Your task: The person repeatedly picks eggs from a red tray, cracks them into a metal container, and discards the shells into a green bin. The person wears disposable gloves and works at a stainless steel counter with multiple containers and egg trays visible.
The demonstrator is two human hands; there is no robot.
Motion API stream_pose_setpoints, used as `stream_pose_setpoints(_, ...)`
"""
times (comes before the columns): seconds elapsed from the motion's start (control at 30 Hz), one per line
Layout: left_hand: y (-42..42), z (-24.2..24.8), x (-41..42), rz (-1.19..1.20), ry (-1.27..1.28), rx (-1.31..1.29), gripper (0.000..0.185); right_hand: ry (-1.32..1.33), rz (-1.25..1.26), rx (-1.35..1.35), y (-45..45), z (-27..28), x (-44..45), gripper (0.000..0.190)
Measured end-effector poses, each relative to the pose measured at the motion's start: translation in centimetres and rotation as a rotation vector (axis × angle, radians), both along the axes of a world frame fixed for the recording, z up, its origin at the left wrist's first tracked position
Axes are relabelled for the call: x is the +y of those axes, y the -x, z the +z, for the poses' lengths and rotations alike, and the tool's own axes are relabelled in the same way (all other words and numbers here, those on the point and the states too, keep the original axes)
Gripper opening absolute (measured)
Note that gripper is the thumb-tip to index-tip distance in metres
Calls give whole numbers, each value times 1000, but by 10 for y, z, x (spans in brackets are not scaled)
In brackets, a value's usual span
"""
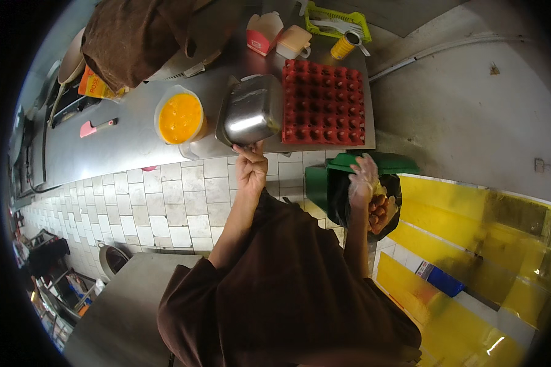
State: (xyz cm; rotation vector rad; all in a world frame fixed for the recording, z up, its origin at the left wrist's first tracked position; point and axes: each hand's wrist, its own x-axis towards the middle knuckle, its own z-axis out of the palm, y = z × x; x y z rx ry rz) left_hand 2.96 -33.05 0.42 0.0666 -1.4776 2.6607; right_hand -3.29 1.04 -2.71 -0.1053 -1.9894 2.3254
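Observation:
My left hand (251, 169) grips the near edge of a stainless steel pan (252, 110). The pan is tipped on the steel table, its shiny outer side facing up and its rim to the left. Over an open green bin (316, 188) is my right hand (363, 178), in a clear plastic glove. Its fingers look loosely apart, with nothing visible in them. Brown eggshells (377, 213) lie in the bin's black liner beside that wrist. Left of the pan stands a clear jug (159, 120) of beaten egg (180, 118). To the pan's right sits a red egg tray (323, 103) with bare cups.
A pink spatula (89, 129) lies on the steel table (133, 137). Farther back are a red-and-white carton (264, 34), a lidded cup (295, 42), a yellow can (344, 46) and a green basket (362, 25). A brown cloth (133, 41) hangs at upper left. Yellow panels (441, 202) flank the bin.

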Motion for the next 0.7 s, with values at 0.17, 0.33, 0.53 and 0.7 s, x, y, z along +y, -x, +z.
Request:
stream_pose_setpoints(0.17,-4,21,-18,26,720,-340,24,448,-63,-620,24,-36,-57,50)
stream_pose_setpoints(0.33,-3,62,-27,2,1647,-579,14,408,-157,-741,44,-52,-91,47)
stream_pose_setpoints(0.53,-2,81,-24,-48,1906,-542,18,370,-300,-744,59,-41,-112,42)
stream_pose_setpoints(0.7,1,79,-29,-69,1968,-481,20,334,-455,-636,75,-8,-132,43)
